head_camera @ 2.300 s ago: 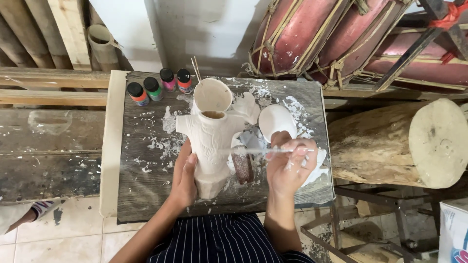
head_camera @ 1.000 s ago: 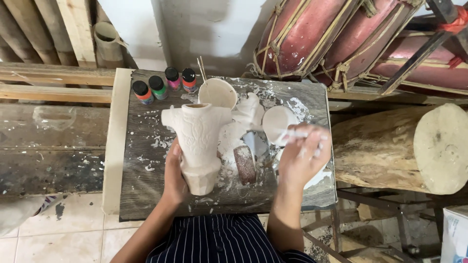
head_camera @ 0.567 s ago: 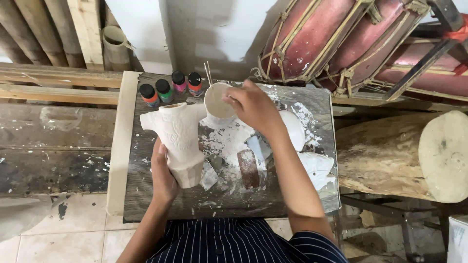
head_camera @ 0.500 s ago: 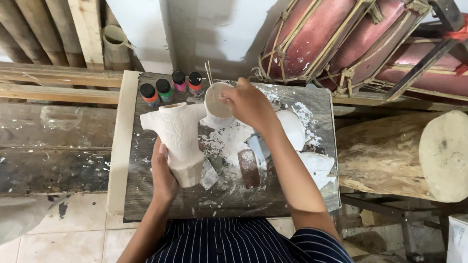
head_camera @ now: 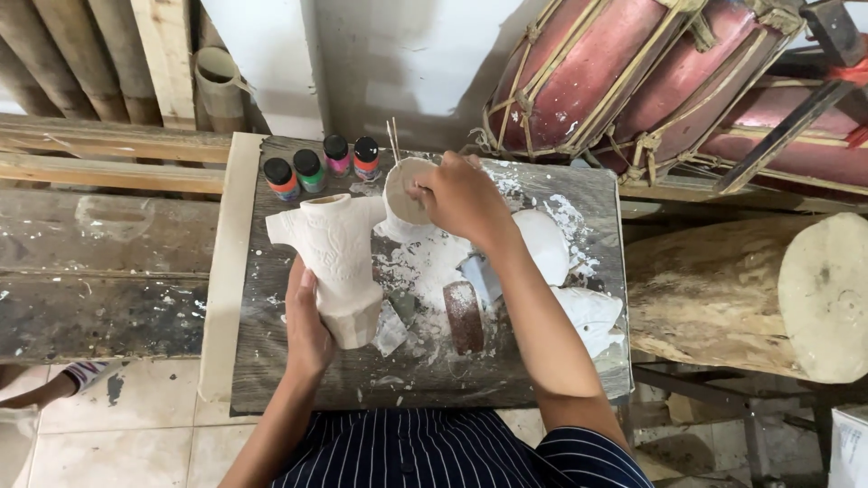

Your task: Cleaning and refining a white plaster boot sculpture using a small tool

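Note:
My left hand (head_camera: 307,325) grips a white plaster torso figure (head_camera: 336,253) from its near side, holding it tilted over the dark wooden board (head_camera: 289,380). My right hand (head_camera: 461,194) reaches across to a white cup (head_camera: 402,194) at the back of the board, fingers closed on a thin tool whose tip is in the cup. Two thin sticks (head_camera: 393,140) stand up behind the cup.
Several small paint bottles (head_camera: 321,164) line the board's back edge. White plaster pieces (head_camera: 547,244) and a brown block (head_camera: 463,314) lie to the right. A log (head_camera: 768,298) and red drums (head_camera: 615,72) sit right. Wooden planks (head_camera: 99,226) lie left.
My right hand left the plaster pieces on the right and reached up to the white cup. My left hand swung the torso figure left and tilted it.

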